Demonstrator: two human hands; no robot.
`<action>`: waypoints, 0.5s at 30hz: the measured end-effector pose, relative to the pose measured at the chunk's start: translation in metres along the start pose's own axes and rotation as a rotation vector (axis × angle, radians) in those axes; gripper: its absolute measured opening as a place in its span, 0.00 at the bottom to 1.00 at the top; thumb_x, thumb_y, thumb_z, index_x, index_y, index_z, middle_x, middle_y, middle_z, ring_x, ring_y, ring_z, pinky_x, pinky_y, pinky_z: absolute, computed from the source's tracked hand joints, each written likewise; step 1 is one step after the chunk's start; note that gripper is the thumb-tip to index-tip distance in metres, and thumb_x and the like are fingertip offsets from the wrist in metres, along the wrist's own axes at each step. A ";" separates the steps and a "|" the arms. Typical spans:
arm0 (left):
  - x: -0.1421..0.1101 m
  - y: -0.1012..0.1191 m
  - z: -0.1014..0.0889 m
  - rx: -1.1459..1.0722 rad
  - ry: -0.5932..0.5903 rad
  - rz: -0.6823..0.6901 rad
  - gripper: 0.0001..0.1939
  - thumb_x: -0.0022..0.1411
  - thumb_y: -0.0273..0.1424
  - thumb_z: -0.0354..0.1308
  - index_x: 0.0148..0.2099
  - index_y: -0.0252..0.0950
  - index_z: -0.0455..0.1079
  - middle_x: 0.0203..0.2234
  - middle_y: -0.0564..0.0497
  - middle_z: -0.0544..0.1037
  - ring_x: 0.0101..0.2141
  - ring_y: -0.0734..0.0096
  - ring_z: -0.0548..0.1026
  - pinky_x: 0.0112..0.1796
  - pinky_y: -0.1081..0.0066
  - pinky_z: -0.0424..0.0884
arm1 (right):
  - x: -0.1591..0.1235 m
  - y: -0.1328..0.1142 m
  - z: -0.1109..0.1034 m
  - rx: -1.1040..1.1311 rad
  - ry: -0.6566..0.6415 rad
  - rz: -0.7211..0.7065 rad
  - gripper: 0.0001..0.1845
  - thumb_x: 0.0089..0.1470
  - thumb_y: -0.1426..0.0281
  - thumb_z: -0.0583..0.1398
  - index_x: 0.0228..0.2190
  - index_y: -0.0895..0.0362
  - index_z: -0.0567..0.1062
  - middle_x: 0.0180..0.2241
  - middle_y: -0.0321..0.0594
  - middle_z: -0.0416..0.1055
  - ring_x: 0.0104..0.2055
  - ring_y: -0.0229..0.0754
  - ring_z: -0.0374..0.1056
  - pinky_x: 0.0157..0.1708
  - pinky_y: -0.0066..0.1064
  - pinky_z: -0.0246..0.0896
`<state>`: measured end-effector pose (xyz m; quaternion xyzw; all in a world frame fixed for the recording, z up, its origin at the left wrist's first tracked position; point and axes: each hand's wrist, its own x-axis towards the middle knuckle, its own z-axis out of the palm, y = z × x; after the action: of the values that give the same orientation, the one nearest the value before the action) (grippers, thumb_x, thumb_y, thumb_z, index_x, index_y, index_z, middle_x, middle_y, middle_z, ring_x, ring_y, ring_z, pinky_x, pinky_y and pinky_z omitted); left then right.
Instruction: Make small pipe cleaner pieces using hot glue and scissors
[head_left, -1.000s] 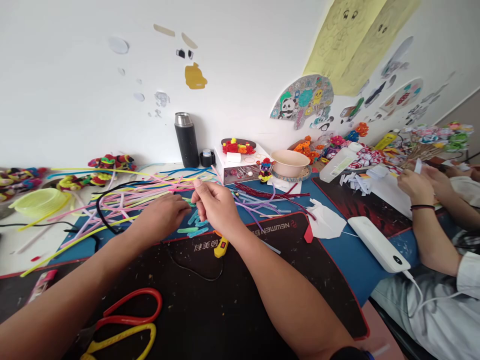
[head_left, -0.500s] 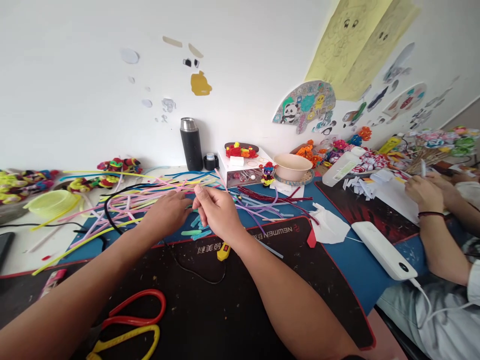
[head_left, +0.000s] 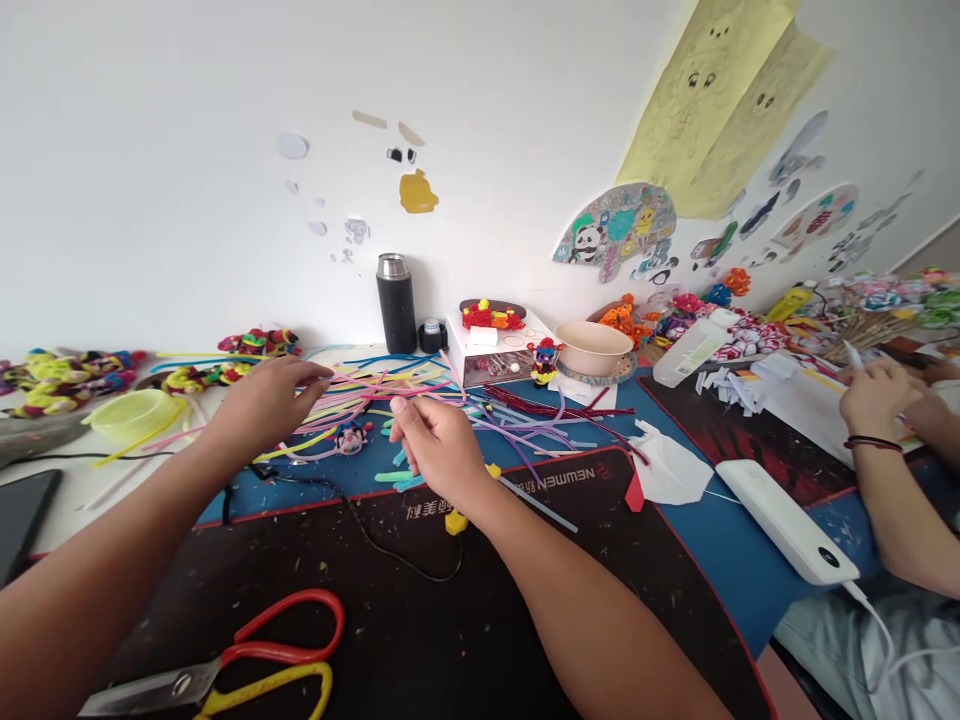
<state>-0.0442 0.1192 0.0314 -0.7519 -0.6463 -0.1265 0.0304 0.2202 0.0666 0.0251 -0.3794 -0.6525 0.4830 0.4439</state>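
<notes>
My left hand [head_left: 262, 405] hovers over the left part of a pile of coloured pipe cleaners [head_left: 390, 385]. Its fingers point right, loosely bent and apart, and nothing shows in them. Right of it on the table lies a small doll-like head [head_left: 351, 438]. My right hand [head_left: 442, 450] is closed, thumb against curled fingers, above short blue and green pipe cleaner pieces [head_left: 401, 480]. Whatever it may hold is hidden. Beneath its wrist lies a small yellow object [head_left: 455, 521], partly covered. Scissors [head_left: 277, 655] with one red and one yellow handle rest on the black mat [head_left: 405, 630].
A black cable [head_left: 352, 510] snakes across the mat. Behind stand a black thermos [head_left: 395, 305], a white box [head_left: 480, 365] and a beige bowl [head_left: 595, 348]. On the right are a white power bank [head_left: 787, 520] and another person's hand [head_left: 877, 395]. A phone [head_left: 34, 520] lies left.
My left hand has moved left, away from my right hand, uncovering the doll-like head. The black cable's loop over the pipe cleaners has dropped lower. My right hand stays closed. The view has shifted slightly.
</notes>
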 end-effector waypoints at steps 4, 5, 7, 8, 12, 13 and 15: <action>0.018 0.004 -0.008 0.046 -0.023 0.042 0.25 0.73 0.39 0.47 0.61 0.32 0.76 0.57 0.37 0.82 0.59 0.45 0.75 0.59 0.54 0.68 | -0.005 -0.003 0.003 -0.216 -0.038 -0.068 0.28 0.72 0.51 0.53 0.26 0.54 0.72 0.19 0.31 0.65 0.22 0.36 0.63 0.27 0.28 0.53; 0.022 0.005 -0.005 0.055 -0.037 0.056 0.25 0.73 0.38 0.48 0.62 0.31 0.75 0.58 0.35 0.81 0.59 0.44 0.75 0.58 0.53 0.68 | -0.005 -0.004 0.003 -0.254 -0.050 -0.088 0.28 0.73 0.52 0.53 0.26 0.54 0.73 0.20 0.32 0.67 0.23 0.36 0.63 0.27 0.28 0.53; 0.028 0.006 0.004 0.071 -0.072 0.081 0.25 0.72 0.39 0.50 0.61 0.30 0.76 0.55 0.33 0.82 0.55 0.41 0.77 0.54 0.52 0.72 | -0.005 -0.003 0.002 -0.311 -0.069 -0.109 0.27 0.73 0.53 0.53 0.26 0.54 0.74 0.22 0.33 0.70 0.25 0.36 0.65 0.29 0.29 0.53; 0.029 0.006 0.009 0.076 -0.092 0.096 0.24 0.72 0.41 0.51 0.59 0.32 0.77 0.53 0.34 0.84 0.52 0.41 0.79 0.51 0.53 0.73 | -0.005 -0.003 0.002 -0.332 -0.075 -0.113 0.27 0.74 0.54 0.53 0.27 0.54 0.74 0.23 0.33 0.71 0.25 0.36 0.66 0.29 0.28 0.53; 0.023 0.008 0.029 0.089 -0.157 0.168 0.17 0.70 0.39 0.53 0.48 0.40 0.82 0.43 0.39 0.86 0.45 0.46 0.82 0.43 0.58 0.75 | -0.007 -0.003 0.002 -0.397 -0.094 -0.139 0.25 0.75 0.55 0.52 0.29 0.54 0.75 0.25 0.34 0.74 0.28 0.37 0.69 0.31 0.28 0.54; 0.019 0.009 0.033 0.090 -0.165 0.182 0.17 0.70 0.38 0.53 0.48 0.42 0.82 0.43 0.40 0.85 0.44 0.47 0.82 0.43 0.59 0.75 | -0.009 -0.004 0.003 -0.411 -0.102 -0.147 0.25 0.75 0.56 0.52 0.29 0.54 0.75 0.25 0.35 0.75 0.28 0.37 0.70 0.31 0.28 0.54; 0.011 0.008 0.039 0.084 -0.173 0.207 0.17 0.70 0.36 0.51 0.48 0.44 0.82 0.44 0.39 0.85 0.45 0.46 0.83 0.42 0.58 0.75 | -0.011 -0.007 0.005 -0.444 -0.120 -0.164 0.24 0.75 0.57 0.53 0.28 0.54 0.74 0.26 0.36 0.76 0.29 0.38 0.71 0.32 0.28 0.55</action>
<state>-0.0291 0.1369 -0.0026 -0.8207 -0.5703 -0.0302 0.0188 0.2184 0.0531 0.0283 -0.3840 -0.7964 0.3119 0.3479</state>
